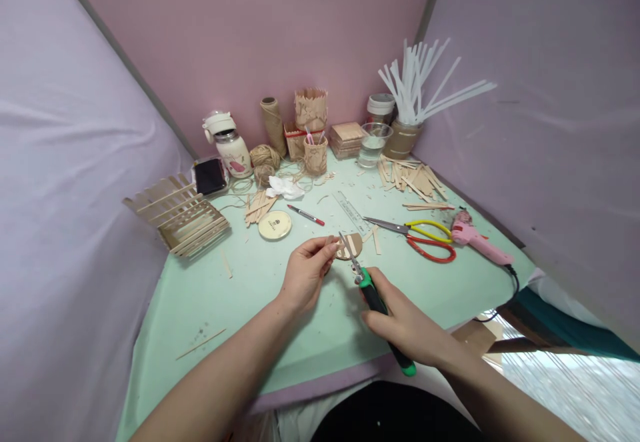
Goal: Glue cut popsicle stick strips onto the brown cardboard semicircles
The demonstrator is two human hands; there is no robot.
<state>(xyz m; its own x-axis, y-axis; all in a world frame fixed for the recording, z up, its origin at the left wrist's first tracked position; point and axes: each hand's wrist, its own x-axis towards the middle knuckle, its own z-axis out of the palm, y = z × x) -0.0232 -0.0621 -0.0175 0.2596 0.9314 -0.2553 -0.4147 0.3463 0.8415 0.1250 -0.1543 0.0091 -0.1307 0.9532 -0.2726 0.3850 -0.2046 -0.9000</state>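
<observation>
My left hand (311, 265) pinches the near-left edge of a small round brown cardboard disc (356, 241) with pale wooden strips across it; its fingertips partly cover the disc. In my right hand (395, 319) are long-handled cutters (374, 297) with green and black grips. Their metal jaws lie over the disc, close to my left fingertips; whether they touch a strip I cannot tell. Short wooden pieces (377, 241) lie just right of the disc. Behind it are a clear ruler (351, 211) and a red-capped pen (306, 215).
Scissors (430, 237) and a pink glue gun (477, 241) with a cord lie at right. A stick basket (193, 229) stands at left, a round lid (275, 225) nearer the middle. Behind are twine (265, 157), a bottle (233, 152), a water cup (373, 149) and loose sticks (415, 179).
</observation>
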